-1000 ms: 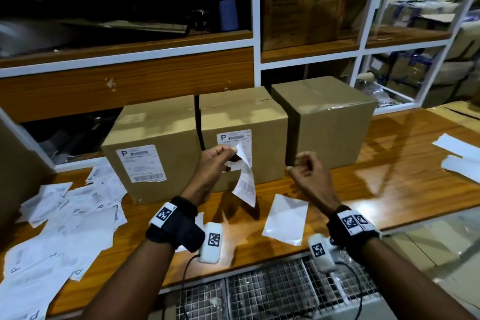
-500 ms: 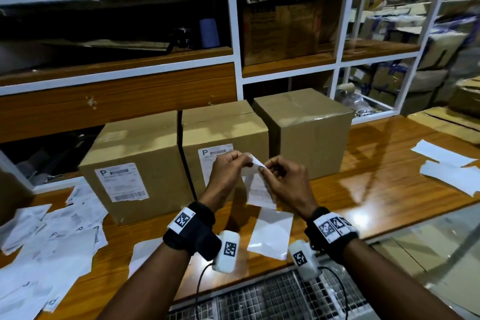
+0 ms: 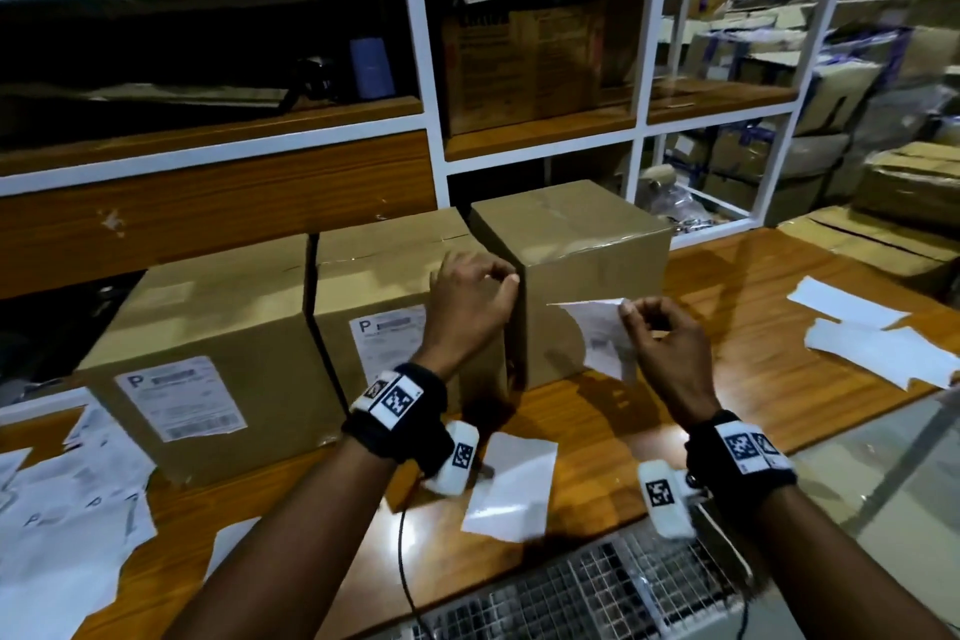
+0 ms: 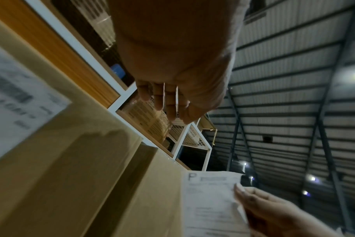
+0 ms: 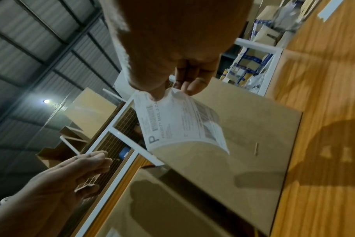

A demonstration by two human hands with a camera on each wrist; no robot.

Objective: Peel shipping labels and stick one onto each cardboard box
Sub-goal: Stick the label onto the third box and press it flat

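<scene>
Hanging by one corner from the right hand, pinched, long axis roughly vertical, the peeled label sits just near of the unlabelled right-hand box; left hand, loosely curled, seemingly empty, hovers left.

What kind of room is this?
Probably a warehouse packing room: brown cardboard boxes with white printed shipping labels stand on a wooden counter, and white shelves behind hold more cartons.
</scene>
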